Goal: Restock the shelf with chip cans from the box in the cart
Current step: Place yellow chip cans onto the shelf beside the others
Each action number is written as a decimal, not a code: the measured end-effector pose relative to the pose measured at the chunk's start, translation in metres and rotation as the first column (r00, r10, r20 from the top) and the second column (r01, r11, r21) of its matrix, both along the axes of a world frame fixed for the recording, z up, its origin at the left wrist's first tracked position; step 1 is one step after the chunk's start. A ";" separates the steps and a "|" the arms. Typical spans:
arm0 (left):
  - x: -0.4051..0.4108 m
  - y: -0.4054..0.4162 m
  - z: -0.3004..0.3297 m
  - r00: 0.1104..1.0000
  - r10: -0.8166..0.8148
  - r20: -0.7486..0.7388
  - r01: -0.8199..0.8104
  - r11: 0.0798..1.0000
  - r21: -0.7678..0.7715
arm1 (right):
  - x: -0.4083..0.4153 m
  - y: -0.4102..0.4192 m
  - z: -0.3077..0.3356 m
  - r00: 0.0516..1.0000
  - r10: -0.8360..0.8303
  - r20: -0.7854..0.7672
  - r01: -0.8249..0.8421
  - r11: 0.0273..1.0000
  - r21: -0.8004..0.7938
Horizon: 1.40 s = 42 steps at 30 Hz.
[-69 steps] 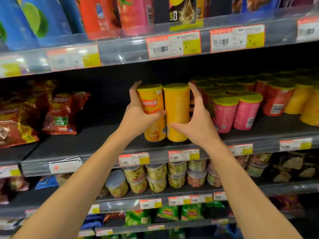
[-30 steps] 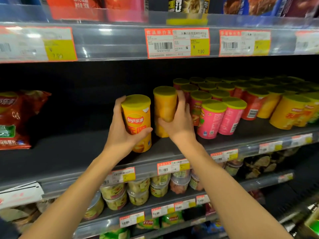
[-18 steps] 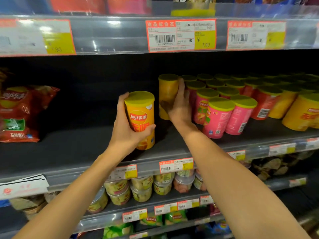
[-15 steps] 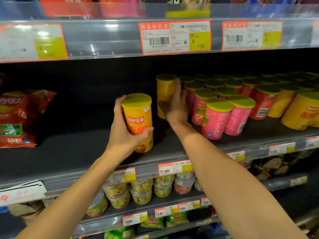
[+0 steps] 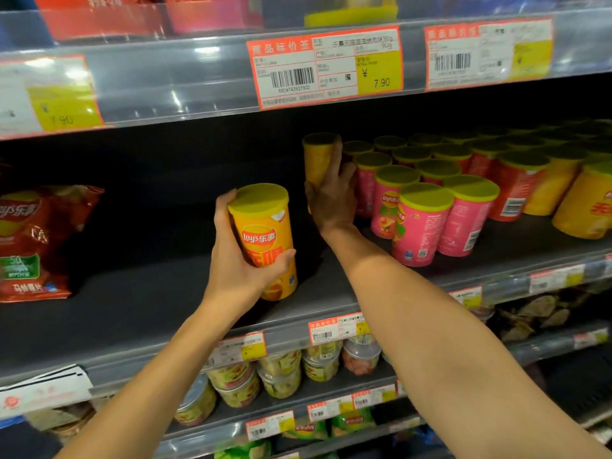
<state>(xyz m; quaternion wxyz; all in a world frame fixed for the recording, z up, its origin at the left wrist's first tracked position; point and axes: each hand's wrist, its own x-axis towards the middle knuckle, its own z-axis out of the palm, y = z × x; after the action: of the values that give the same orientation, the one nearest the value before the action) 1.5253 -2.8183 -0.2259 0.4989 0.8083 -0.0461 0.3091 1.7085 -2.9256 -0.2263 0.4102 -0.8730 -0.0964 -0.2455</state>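
Grey steel shelf (image 5: 139,293), seen from the front edge inward. Nearest the viewer, the shelf lip carries two price tags (image 5: 336,329) between the forearms, with a third partly hidden behind the right arm. Just behind the lip, the left hand (image 5: 238,263) grips an orange can (image 5: 265,240), fingers wrapped round its left side and thumb across the front; the can stands upright or nearly so, and whether its base touches the shelf cannot be told, since the hand hides it. To the left of this can the shelf floor lies bare as far as one red chip bag (image 5: 36,240) at the left margin, giving broad open room. Deeper in, the right hand (image 5: 331,197) holds a second orange can (image 5: 319,159), fingers curled round its right side, set directly against the left end of the stocked block. That block begins with pink cans (image 5: 420,223): three stand in the front rank, with others behind them in rows whose number cannot be counted in the dim rear. Further right stand red cans (image 5: 513,190) and yellow cans (image 5: 583,207), the outermost cut off by the frame. Behind the first orange can the shelf remains open to the dark back wall. Overhead, the upper shelf rail (image 5: 172,84) bears three price labels (image 5: 326,66).
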 end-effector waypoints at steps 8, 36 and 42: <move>0.000 -0.002 0.001 1.000 -0.009 -0.003 0.008 1.000 -0.016 | 0.008 0.007 0.001 0.999 -0.034 -0.006 0.034 0.999 0.025; 0.005 0.004 0.007 0.998 -0.056 -0.015 0.057 0.998 0.042 | -0.131 -0.101 -0.039 0.990 0.116 0.082 -0.056 0.848 -0.527; 0.012 0.004 0.011 0.999 -0.040 -0.028 0.042 0.995 0.085 | -0.133 -0.119 -0.050 0.962 0.205 0.180 -0.053 0.787 -0.615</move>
<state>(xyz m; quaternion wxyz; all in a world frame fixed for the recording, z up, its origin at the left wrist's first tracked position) 1.5368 -2.8140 -0.2147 0.4707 0.8318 -0.0693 0.2859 1.5754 -3.0441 -0.2766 0.1113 -0.9136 -0.2777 -0.2752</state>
